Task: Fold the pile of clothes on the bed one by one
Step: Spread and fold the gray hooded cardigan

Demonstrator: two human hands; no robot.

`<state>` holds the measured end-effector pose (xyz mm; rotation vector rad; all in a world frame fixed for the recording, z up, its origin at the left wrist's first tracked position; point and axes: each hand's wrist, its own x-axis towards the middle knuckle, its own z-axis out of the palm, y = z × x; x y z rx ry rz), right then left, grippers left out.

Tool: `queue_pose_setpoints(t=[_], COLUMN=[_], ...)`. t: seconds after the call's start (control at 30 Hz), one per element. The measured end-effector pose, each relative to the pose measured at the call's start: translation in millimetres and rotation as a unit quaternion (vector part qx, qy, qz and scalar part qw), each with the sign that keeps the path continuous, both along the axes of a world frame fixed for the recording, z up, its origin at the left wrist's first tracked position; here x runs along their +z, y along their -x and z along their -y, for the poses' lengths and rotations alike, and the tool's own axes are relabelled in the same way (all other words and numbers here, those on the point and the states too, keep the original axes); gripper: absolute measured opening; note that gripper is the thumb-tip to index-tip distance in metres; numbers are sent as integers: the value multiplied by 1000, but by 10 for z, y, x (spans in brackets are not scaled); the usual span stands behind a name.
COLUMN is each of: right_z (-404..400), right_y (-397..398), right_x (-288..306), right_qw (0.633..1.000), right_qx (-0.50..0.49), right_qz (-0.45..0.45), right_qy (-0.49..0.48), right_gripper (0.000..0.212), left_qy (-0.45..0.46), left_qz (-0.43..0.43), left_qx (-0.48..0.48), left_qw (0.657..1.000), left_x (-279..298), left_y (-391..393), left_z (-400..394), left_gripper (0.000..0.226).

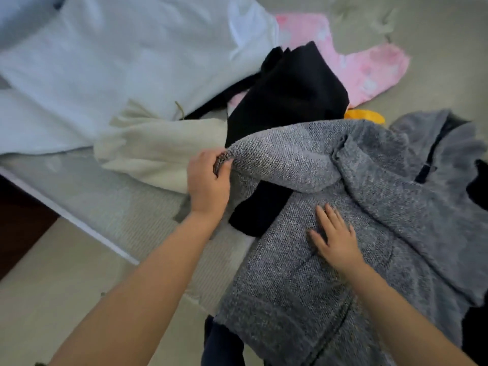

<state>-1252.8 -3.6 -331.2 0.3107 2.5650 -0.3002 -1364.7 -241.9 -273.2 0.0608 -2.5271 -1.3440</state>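
fingers (224, 165) of the left hand (207, 184) curl round and pinch the end of a sleeve of the grey, speckled knit sweater (330, 233), lifting it a little above the bed (118, 207). fingers of the right hand (336, 239) lie straight and slightly spread, pressing flat on the sweater's body to hold it down. the sweater lies spread on the near right part of the bed, its hem hanging over the near edge, partly over a black garment (287, 101) that reaches from under it toward the far side.

judging from this, the fold of the sweater is only beginning: the sleeve looks about to be brought across the body, and no finished fold shows on it. the rest of the pile looks untouched: a pale blue cloth (105, 62) at the far left, a cream garment (158, 151) near the left hand, a pink patterned piece (364, 67) at the far right, a bit of yellow fabric (365, 116) just beyond the sweater. no neatly folded stack is in view, so most of the work seems left.
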Motion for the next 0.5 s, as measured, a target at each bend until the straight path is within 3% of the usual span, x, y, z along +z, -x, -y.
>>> queue_pose_setpoints(t=[0.13,0.2,0.27,0.37,0.43,0.5], right_z=[-120,-179,-184,-106,-32,54], right_y=[-93,-125,-136,-94,-13,83], right_x=[204,252,246,166,113,86], right_qw=[999,999,999,999,999,999], right_qx=[-18,-30,-26,-22,-26,-32], right_qz=[6,7,21,39,31,11], right_qy=[32,44,30,3,7,25], right_gripper=[58,58,59,59,58,58], left_qy=[76,111,146,226,231,151], left_qz=[-169,-189,-101,158,224,260], left_qx=[-38,-63,-89,-132,-147,-86], left_qw=[982,974,980,952,935,950], left_x=[469,409,139,-397,-646,-728], left_y=[416,427,317,121,31,14], left_z=[-127,-131,-73,107,180,170], left_gripper=[13,12,15,26,29,26])
